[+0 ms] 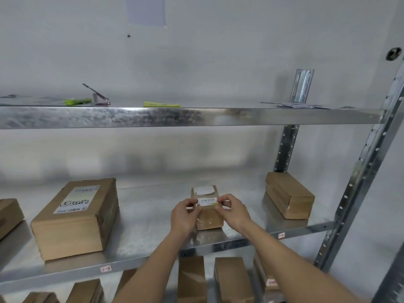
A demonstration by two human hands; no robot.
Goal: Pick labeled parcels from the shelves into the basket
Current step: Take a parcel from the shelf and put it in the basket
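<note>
Hands at work on the small parcel, mid-shelf at 6 o'clock: left hand and right hand pinch its white label. Picking step under way; next, seemingly, a lift toward the unseen basket.

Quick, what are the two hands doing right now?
Left hand: pinching the label on the small box.
Right hand: pinching the label's other end.
</note>
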